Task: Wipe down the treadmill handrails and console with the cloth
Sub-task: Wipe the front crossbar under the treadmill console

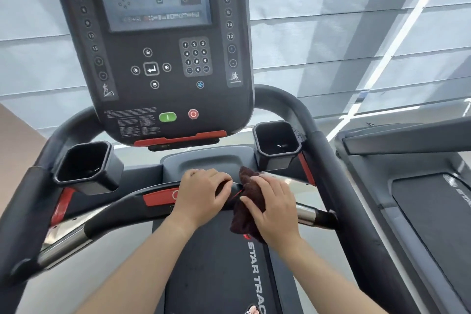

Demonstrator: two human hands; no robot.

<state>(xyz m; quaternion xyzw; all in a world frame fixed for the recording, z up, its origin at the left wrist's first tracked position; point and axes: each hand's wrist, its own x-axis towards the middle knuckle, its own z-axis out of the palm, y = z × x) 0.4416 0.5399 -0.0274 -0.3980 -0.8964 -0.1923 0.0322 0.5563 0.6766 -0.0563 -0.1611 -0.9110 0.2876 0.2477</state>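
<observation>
A dark brown cloth (248, 187) is draped over the middle of the treadmill's front handlebar (114, 214), a black curved bar with silver ends. My right hand (275, 208) presses on the cloth and grips it against the bar. Just left of it, my left hand (204, 194) is closed over the bar's centre, beside a red strip. The black console (153, 58) rises above, with a dim screen, keypad, green button and red button. Long black side handrails (331, 173) curve down on both sides.
Two black cup holders (86, 166) (276, 145) flank the console base. The running belt (216, 262) lies below my arms. A second treadmill (420, 199) stands close on the right. Grey window blinds fill the background.
</observation>
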